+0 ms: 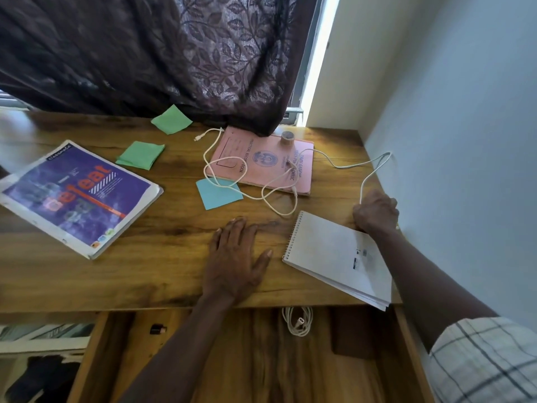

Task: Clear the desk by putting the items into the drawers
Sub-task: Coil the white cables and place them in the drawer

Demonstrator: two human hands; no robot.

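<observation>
Right hand point(375, 211) grips white cable point(374, 170) beside spiral notepad point(334, 251).

The wooden desk point(162, 237) carries a purple-covered book point(78, 196) lying flat at the left, two green paper squares point(141, 155) near the back, and a blue one point(218, 193) toward the middle. A pink record book point(263, 161) lies flat at the back with a small round roll point(287, 138) standing on it — a loose white cable point(247, 181) loops over its cover and the blue square. A white spiral notepad point(337, 257) sits at the front right, its corner overhanging the edge. Below, the drawer point(255, 359) stands open, holding a coiled white cable point(297, 319), a small dark adapter point(157, 329) and a dark flat item point(353, 333).
</observation>
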